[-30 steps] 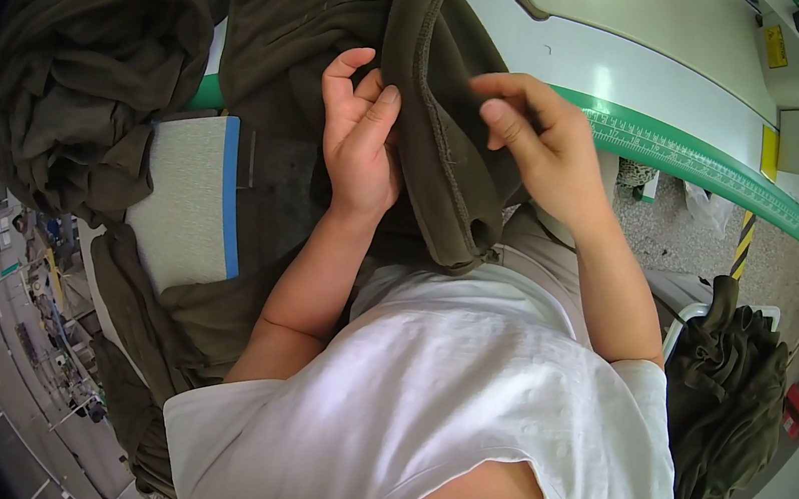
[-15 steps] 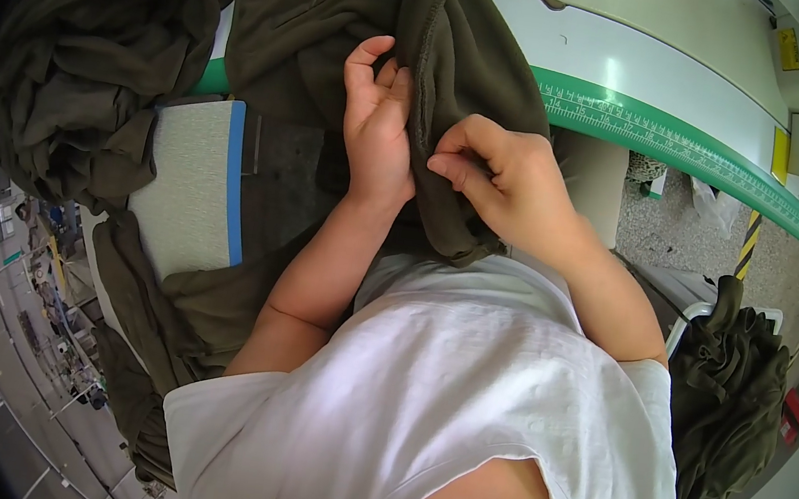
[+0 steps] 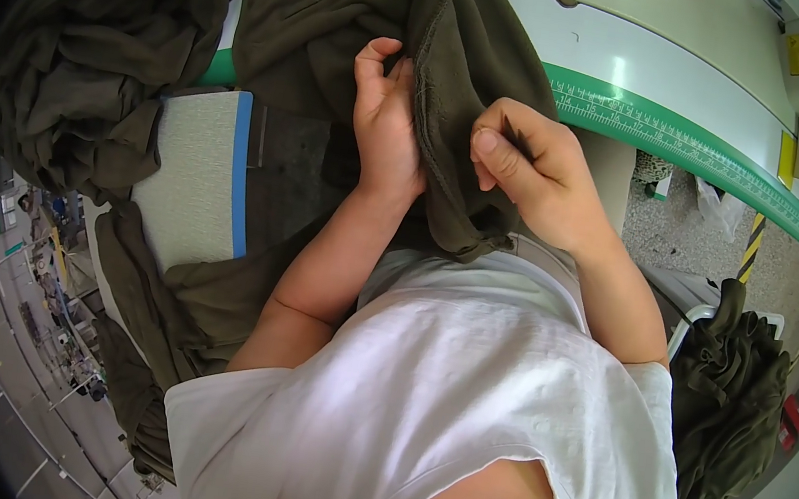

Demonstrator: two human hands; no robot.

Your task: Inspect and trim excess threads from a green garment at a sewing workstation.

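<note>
A dark olive garment of soft cloth drapes over the table's front edge and hangs toward my lap. Along its raised fold runs a stitched seam. My left hand is closed on this fold, its fingers partly hidden behind the cloth and the index finger bent. Just right of the seam, my right hand is closed in front of the cloth, apart from the fold. A small dark pointed thing sticks out between its thumb and fingers; most of it is hidden, so its kind is unclear.
A green ruler strip edges the white table. More olive cloth is heaped at left, above a pale board with a blue edge. At right, a white bin holds olive cloth. A sewing machine bed lies at the back.
My right hand has moved off the seam, slightly up and to the right, and turned so the dark pointed thing shows. My left hand stays on the fold.
</note>
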